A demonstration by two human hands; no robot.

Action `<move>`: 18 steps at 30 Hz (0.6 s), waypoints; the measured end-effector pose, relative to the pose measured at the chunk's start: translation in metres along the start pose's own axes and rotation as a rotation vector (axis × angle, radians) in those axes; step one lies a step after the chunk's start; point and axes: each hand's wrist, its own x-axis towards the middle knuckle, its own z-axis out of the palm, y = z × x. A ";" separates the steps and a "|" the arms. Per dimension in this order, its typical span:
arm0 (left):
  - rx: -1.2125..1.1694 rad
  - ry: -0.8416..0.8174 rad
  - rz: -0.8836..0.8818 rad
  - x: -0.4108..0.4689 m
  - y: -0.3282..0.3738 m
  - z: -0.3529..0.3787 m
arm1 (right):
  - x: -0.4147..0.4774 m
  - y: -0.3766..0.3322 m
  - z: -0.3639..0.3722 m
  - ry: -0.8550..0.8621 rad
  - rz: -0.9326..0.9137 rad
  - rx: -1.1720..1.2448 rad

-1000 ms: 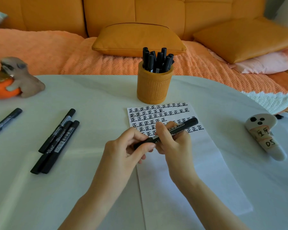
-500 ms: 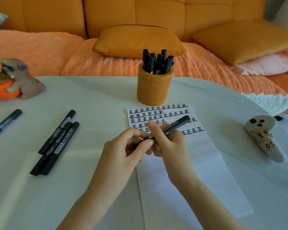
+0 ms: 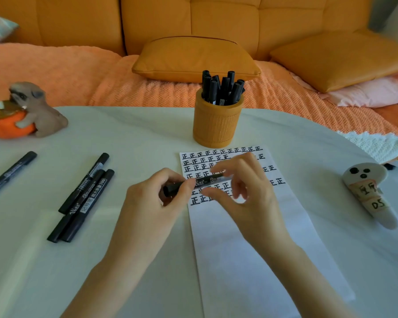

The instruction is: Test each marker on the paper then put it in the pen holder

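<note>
Near the middle of the frame, the left hand (image 3: 152,198) grasps a black marker (image 3: 193,183) between thumb and fingers, pinching its left end so that it lies almost level above the paper (image 3: 251,237). The right hand (image 3: 246,193) is just beside the marker's right end, blurred, with its fingers spread and released; whether any fingertip touches the marker cannot be told. The paper lies on the white desk (image 3: 124,138), its upper part filled with rows of black written marks, its lower part blank. Just above the paper stands the orange pen holder (image 3: 217,125), with several black markers upright in it. At the left of the frame three more markers (image 3: 83,198) lie close together on the desk, and another marker (image 3: 9,173) lies at the left edge. An animal figure (image 3: 32,111) sits in the upper left, and a small white ghost figure (image 3: 372,191) lies at the right.
</note>
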 end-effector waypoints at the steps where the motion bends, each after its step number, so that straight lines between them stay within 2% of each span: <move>1: 0.007 -0.013 0.000 -0.001 0.000 0.001 | -0.001 0.001 0.004 -0.033 -0.043 -0.034; 5: 0.004 -0.068 0.018 -0.003 0.003 0.002 | -0.004 0.001 0.015 -0.061 -0.152 -0.075; 9: -0.034 -0.084 0.003 -0.001 0.001 -0.003 | -0.001 0.002 0.015 -0.044 -0.120 0.004; 14: -0.038 -0.065 -0.040 0.001 -0.001 -0.008 | 0.018 -0.002 0.011 0.076 0.024 0.112; 18: 0.019 -0.040 -0.054 0.003 -0.006 -0.011 | 0.053 -0.002 0.009 0.199 -0.019 0.121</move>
